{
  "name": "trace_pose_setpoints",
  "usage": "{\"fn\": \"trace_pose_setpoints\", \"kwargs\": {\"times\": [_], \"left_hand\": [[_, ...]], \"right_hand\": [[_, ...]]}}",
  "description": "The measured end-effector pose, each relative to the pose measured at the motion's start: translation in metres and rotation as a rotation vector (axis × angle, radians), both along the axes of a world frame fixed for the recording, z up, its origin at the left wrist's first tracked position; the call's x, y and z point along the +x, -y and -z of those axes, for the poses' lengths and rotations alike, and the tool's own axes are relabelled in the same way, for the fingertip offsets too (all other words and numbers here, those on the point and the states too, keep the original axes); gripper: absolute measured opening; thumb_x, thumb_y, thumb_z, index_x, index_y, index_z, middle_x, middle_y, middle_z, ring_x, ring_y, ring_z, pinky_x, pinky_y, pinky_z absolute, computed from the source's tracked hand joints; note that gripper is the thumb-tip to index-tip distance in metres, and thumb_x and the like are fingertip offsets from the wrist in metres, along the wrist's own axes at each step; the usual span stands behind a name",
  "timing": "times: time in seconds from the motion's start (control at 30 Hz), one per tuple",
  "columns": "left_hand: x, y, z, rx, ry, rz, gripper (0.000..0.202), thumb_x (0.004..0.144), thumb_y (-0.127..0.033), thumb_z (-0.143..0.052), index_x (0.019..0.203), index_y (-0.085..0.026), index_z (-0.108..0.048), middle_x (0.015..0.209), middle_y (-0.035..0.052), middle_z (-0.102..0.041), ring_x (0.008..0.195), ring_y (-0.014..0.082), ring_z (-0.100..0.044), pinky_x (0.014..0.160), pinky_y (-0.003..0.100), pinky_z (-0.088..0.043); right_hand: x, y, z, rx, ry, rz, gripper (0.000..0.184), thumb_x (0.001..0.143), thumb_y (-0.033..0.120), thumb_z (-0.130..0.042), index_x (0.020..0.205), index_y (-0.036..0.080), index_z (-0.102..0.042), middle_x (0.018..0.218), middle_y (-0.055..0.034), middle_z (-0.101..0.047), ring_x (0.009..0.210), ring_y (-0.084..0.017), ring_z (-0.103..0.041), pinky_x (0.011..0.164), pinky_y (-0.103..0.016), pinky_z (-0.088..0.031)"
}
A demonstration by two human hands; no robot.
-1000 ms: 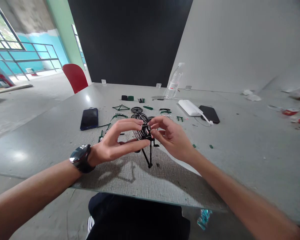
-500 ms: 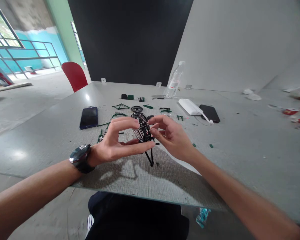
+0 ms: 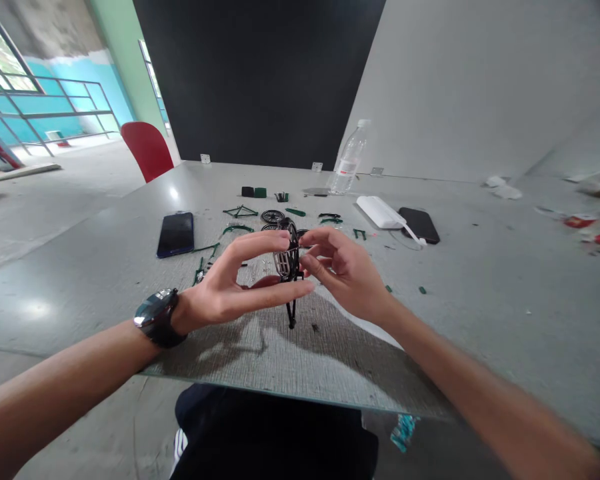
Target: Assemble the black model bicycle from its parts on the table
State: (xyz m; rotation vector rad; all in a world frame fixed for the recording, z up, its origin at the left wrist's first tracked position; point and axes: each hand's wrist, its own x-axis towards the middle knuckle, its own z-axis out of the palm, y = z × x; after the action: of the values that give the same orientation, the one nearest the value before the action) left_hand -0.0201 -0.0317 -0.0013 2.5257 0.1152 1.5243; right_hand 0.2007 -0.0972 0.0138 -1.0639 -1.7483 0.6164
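A small black model bicycle wheel with its fork (image 3: 289, 267) is held above the grey table (image 3: 480, 293), the fork's legs hanging down. My left hand (image 3: 230, 280), with a dark watch on its wrist, pinches the wheel between thumb and fingers. My right hand (image 3: 345, 270) grips the same wheel from the right with its fingertips. Behind my hands lie several loose green and black model bicycle parts (image 3: 273, 217), among them a green frame (image 3: 240, 212) and another wheel.
A dark phone (image 3: 176, 234) lies at the left. A white power bank (image 3: 380, 213), a second black phone (image 3: 419, 225) and a clear water bottle (image 3: 350, 160) sit at the back right. A red chair (image 3: 147, 150) stands at the far left. Scraps litter the right side.
The wheel and fork have turned in my fingers and now show edge-on, with the fork's legs closer together. Both hands stay in nearly the same place.
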Motion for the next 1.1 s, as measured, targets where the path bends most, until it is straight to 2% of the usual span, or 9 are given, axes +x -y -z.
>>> {"fn": "trace_pose_setpoints", "kwargs": {"times": [0.1,0.13,0.27,0.4,0.6,0.73,0.87,1.1], "left_hand": [[-0.0015,-0.0012,-0.0036,0.332,-0.023,-0.049,0.051,0.083,-0.011,-0.076,0.127,-0.035,-0.066,0.141,0.0037,-0.048,0.128,0.0264,-0.056,0.105,0.046,-0.057],[-0.0017,-0.0015,-0.0049,0.362,-0.025,-0.061,0.051,0.084,-0.008,-0.074,0.127,-0.034,-0.066,0.143,0.0042,-0.046,0.129,0.0268,-0.055,0.107,0.046,-0.056],[-0.0004,-0.0025,-0.0073,0.338,-0.015,-0.049,0.050,0.087,-0.006,-0.068,0.128,-0.034,-0.065,0.145,0.0051,-0.045,0.133,0.0288,-0.054,0.108,0.048,-0.056],[0.0021,-0.0045,-0.0069,0.342,0.019,-0.015,0.041,0.088,-0.006,-0.067,0.123,-0.028,-0.069,0.143,0.0061,-0.045,0.133,0.0291,-0.054,0.109,0.048,-0.054],[0.0052,-0.0035,-0.0081,0.298,0.081,0.002,0.035,0.085,-0.009,-0.072,0.115,-0.028,-0.071,0.140,0.0052,-0.047,0.129,0.0295,-0.057,0.105,0.047,-0.058],[0.0057,-0.0031,-0.0091,0.244,0.091,-0.018,0.034,0.085,-0.009,-0.071,0.112,-0.031,-0.071,0.138,0.0038,-0.048,0.129,0.0298,-0.057,0.104,0.047,-0.059],[0.0042,-0.0058,-0.0094,0.262,0.085,-0.016,0.034,0.084,-0.006,-0.070,0.112,-0.026,-0.072,0.136,0.0056,-0.048,0.127,0.0302,-0.058,0.105,0.048,-0.057],[0.0013,-0.0063,-0.0109,0.258,0.035,-0.030,0.044,0.084,0.000,-0.064,0.120,-0.024,-0.069,0.132,0.0094,-0.049,0.124,0.0294,-0.059,0.102,0.047,-0.058]], "right_hand": [[0.0010,0.0010,-0.0008,0.008,-0.004,0.003,0.024,0.095,0.041,-0.062,0.111,0.024,-0.057,0.107,-0.0043,-0.062,0.077,-0.012,-0.063,0.063,-0.026,-0.054],[0.0013,0.0014,-0.0013,0.011,-0.001,0.002,0.024,0.095,0.041,-0.062,0.111,0.024,-0.057,0.106,-0.0040,-0.063,0.076,-0.012,-0.063,0.061,-0.026,-0.053],[0.0016,0.0035,-0.0039,0.034,0.059,0.008,0.023,0.095,0.040,-0.063,0.111,0.024,-0.056,0.105,-0.0040,-0.062,0.078,-0.013,-0.062,0.059,-0.025,-0.051],[0.0002,0.0052,-0.0072,0.049,0.119,0.029,0.022,0.096,0.039,-0.061,0.111,0.024,-0.056,0.105,-0.0044,-0.061,0.078,-0.012,-0.060,0.051,-0.022,-0.046],[-0.0009,0.0052,-0.0084,0.119,0.115,0.016,0.018,0.097,0.037,-0.060,0.108,0.022,-0.056,0.103,-0.0023,-0.062,0.074,-0.010,-0.059,0.063,-0.026,-0.051],[-0.0001,0.0051,-0.0082,0.113,0.107,0.040,0.020,0.097,0.039,-0.059,0.108,0.022,-0.057,0.102,-0.0022,-0.063,0.073,-0.010,-0.059,0.060,-0.025,-0.049],[-0.0001,0.0051,-0.0092,0.092,0.131,0.046,0.022,0.097,0.040,-0.059,0.107,0.021,-0.056,0.099,-0.0020,-0.063,0.070,-0.009,-0.058,0.057,-0.024,-0.047],[-0.0004,0.0035,-0.0076,0.057,0.184,0.019,0.024,0.096,0.042,-0.060,0.107,0.021,-0.058,0.097,-0.0022,-0.065,0.068,-0.009,-0.058,0.060,-0.024,-0.049]]}}
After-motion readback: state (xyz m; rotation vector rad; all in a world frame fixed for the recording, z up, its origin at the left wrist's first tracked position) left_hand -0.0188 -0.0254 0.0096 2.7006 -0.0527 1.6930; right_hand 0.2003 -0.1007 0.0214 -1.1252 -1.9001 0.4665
